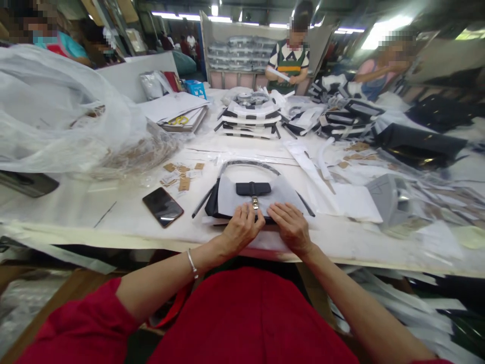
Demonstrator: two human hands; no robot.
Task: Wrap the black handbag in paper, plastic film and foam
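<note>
In the head view a black handbag [212, 201] lies on the worktable in front of me, a white protective sheet [227, 194] over its front. Its looped handle [250, 164] points away from me and looks wrapped. A black strap tab with a metal clasp [255, 202] sits over the sheet. My left hand [244, 225] is closed at the bag's near edge, fingers bent on the sheet and thumb beside the clasp. To the right of the clasp, my right hand [291, 227] rests with its fingers stretched flat over the near edge; its thumb is hidden.
A phone [162, 207] and paper tags [184, 183] lie left of the bag, near a large clear plastic bag [49, 111]. Stacked wrapped bags [250, 121] stand behind. Paper strips [310, 172] and a tape dispenser [390, 202] are at right. A person [290, 60] stands across the table.
</note>
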